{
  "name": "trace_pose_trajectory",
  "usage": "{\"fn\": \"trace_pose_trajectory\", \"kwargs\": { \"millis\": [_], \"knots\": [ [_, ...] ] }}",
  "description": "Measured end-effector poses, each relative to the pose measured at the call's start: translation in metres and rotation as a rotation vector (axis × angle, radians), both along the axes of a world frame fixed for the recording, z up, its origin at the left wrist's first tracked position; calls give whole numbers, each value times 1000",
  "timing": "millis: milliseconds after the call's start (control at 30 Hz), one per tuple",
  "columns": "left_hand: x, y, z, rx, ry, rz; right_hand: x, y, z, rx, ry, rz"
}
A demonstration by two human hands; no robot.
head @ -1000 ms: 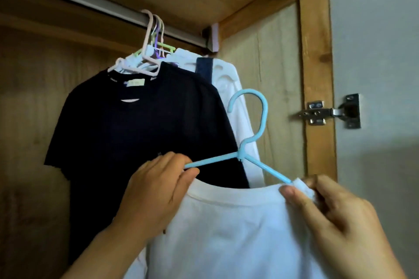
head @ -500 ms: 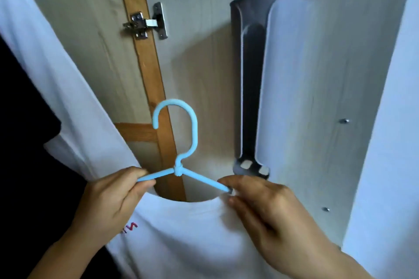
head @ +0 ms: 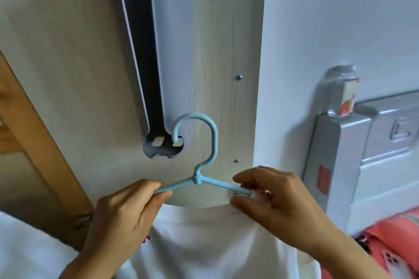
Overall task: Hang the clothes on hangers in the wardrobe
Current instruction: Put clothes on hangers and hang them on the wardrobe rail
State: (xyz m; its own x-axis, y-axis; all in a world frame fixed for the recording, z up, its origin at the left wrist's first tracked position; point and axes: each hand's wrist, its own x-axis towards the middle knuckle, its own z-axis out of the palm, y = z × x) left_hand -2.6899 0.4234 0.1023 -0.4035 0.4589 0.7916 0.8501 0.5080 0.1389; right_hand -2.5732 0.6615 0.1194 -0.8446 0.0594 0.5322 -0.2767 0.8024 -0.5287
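My left hand (head: pixel 122 215) grips the blue hanger (head: pixel 199 165) arm; my right hand (head: pixel 272 197) pinches the white shirt (head: pixel 204 240) collar between them. I'd seat each shoulder squarely before lifting.

Upright blue hanger (head: pixel 196 161) inside white T-shirt (head: pixel 204 240)

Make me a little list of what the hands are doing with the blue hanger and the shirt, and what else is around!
hanger: blue hanger, hook up, arms inside the shirt's neck
shirt: white T-shirt, draped below the hanger
left hand: left hand grips the hanger's left arm
right hand: right hand pinches the shirt's fabric at the hanger's right arm
hung yet: no, the hook is on nothing
behind: pale wood door panel with a grey holder
right side: jar with strawberry label on a grey box
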Motion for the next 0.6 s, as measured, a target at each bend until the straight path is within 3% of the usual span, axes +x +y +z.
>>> {"fn": "trace_pose_trajectory", "kwargs": {
  "millis": [200, 600],
  "knots": [
    [7, 53, -17, -3, 31, -217, 41, 19, -19, -59, 3, -306],
    [66, 191, -40, -80, -166, -697, 170, 58, -44, -30, 23, -930]
  ]
}}
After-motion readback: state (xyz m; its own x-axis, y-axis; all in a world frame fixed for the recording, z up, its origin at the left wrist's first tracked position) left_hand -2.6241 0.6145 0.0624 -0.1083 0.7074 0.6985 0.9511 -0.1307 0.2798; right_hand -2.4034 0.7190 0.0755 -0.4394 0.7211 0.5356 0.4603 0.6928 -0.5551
